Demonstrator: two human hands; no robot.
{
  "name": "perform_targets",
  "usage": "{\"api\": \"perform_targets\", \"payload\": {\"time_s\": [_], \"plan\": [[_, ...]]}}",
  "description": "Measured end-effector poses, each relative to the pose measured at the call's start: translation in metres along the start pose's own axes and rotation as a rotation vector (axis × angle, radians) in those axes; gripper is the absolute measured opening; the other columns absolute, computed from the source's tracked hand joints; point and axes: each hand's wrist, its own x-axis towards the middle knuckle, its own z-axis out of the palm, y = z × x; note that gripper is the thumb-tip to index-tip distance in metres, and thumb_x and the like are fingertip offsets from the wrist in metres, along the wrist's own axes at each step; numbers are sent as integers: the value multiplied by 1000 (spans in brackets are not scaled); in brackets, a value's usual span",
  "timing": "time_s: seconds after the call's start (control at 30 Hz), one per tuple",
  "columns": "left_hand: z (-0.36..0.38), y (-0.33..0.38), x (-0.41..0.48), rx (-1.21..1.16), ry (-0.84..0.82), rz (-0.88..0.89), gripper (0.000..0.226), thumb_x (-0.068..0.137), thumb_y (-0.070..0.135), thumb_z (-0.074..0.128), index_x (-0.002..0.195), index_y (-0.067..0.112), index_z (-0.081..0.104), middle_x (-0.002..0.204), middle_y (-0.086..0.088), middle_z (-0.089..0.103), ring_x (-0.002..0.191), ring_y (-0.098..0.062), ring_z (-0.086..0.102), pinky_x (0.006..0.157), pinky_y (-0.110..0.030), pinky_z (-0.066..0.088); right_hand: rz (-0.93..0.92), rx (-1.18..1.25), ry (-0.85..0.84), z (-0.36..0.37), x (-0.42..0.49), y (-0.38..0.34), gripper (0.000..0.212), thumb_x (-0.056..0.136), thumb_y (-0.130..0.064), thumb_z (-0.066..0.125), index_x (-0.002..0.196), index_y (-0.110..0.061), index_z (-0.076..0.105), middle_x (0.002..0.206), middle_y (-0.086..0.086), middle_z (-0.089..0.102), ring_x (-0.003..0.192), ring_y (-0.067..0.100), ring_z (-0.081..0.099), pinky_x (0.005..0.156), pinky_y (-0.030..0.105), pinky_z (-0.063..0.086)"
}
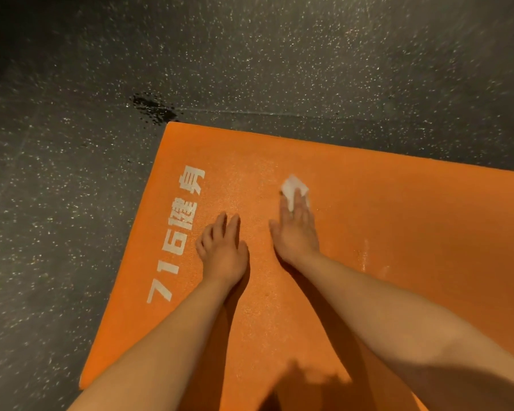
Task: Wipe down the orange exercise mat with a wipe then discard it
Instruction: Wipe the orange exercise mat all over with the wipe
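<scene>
Head view: a small white wipe (293, 186) is seen lying crumpled on the orange exercise mat (398, 232), in the part of the mat near its far left corner, and it is pressed down under the straight, close-set fingertips of the right hand (297, 229), whose palm is laid flat towards the mat; only the far half of the wipe is left uncovered beyond the fingers. A faint wet sheen (365, 256) is seen on the mat just to the right of that wrist. The left hand (223, 250) is rested on the mat just beside the right, apart from the wipe, with its fingers loosely bent and spread a little, and nothing is held in it; whether its palm is in contact with the mat cannot be told. White lettering (177, 235), read as "716" and some characters, is printed along the mat's left edge, just beside the left hand. Both bare forearms are stretched in from the lower edge, and a blurred shadow (303, 381) is cast on the mat between them. The mat is laid flat on a dark speckled floor (72, 188), and a dark wet patch (155, 109) is seen on that floor just beyond the mat's far left corner
</scene>
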Motion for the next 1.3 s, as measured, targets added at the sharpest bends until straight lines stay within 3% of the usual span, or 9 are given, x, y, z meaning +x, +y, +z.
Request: {"api": "perform_targets", "payload": {"time_s": [0.13, 0.33, 0.47, 0.57, 0.8, 1.0, 1.1, 1.2, 1.3], "plan": [[6, 10, 0, 15, -47, -30, 60, 101, 38, 42, 157, 39, 20, 168, 9, 2, 151, -25, -1, 120, -55, 0, 233, 19, -3, -4, 0, 0, 69, 108, -45, 23, 162, -12, -4, 168, 13, -18, 153, 29, -24, 126, 45, -6], [1, 13, 3, 25, -16, -34, 54, 101, 40, 40, 153, 40, 27, 166, 7, 12, 145, -26, 12, 118, -52, 8, -307, -14, -169, 7, 1, -32, 56, 110, -32, 29, 162, -16, 16, 170, 5, -9, 155, 23, -14, 126, 47, 3], [-4, 10, 3, 62, -27, -7, 54, 99, 43, 44, 152, 39, 30, 164, 7, 16, 141, -25, 14, 114, -48, 9, 65, -11, 19, -11, 7, 6, 62, 109, -37, 26, 162, -12, 4, 167, 16, -18, 154, 33, -18, 127, 46, -1], [-7, 10, 15, 74, 6, 17, 52, 99, 40, 46, 149, 35, 36, 159, 0, 26, 137, -28, 21, 114, -47, 13, 292, 11, -12, -13, 12, 13, 67, 109, -38, 20, 160, -3, -7, 165, 21, -20, 152, 36, -23, 126, 47, -5], [-9, 17, 54, 50, -48, 42, 58, 103, 37, 38, 158, 33, 20, 169, 4, 3, 151, -29, 3, 121, -50, 2, -223, -94, -167, -5, 35, -27, 61, 110, -44, 18, 163, -20, -1, 168, 4, -20, 152, 25, -27, 125, 46, -10], [-9, 15, 58, 38, 7, 23, 54, 99, 41, 47, 151, 36, 33, 164, 7, 16, 146, -27, 11, 117, -48, 6, 246, 32, 60, -23, 62, 7, 69, 108, -45, 19, 161, -8, -5, 167, 13, -19, 152, 28, -25, 127, 46, -4], [-11, 22, 70, 20, 50, 5, 48, 100, 39, 45, 147, 35, 38, 162, 5, 21, 144, -27, 16, 115, -48, 11, 58, 60, 8, -12, 70, -21, 68, 108, -46, 20, 162, -15, -7, 168, 10, -18, 152, 25, -26, 126, 43, -9], [-9, 34, 88, 20, 2, 61, 51, 104, 38, 33, 155, 39, 24, 167, 10, 6, 150, -21, 4, 119, -53, 6, -196, 23, -93, -12, 78, -36, 62, 109, -42, 20, 163, -21, -4, 169, 3, -14, 154, 18, -21, 125, 41, -10], [-9, 29, 97, 86, -41, 94, 54, 104, 43, 31, 156, 45, 16, 167, 17, -1, 151, -16, -1, 116, -54, 7, -174, -60, -64, -29, 91, -7, 60, 110, -41, 19, 163, -20, 1, 170, 0, -10, 154, 16, -18, 126, 42, -7]]}}
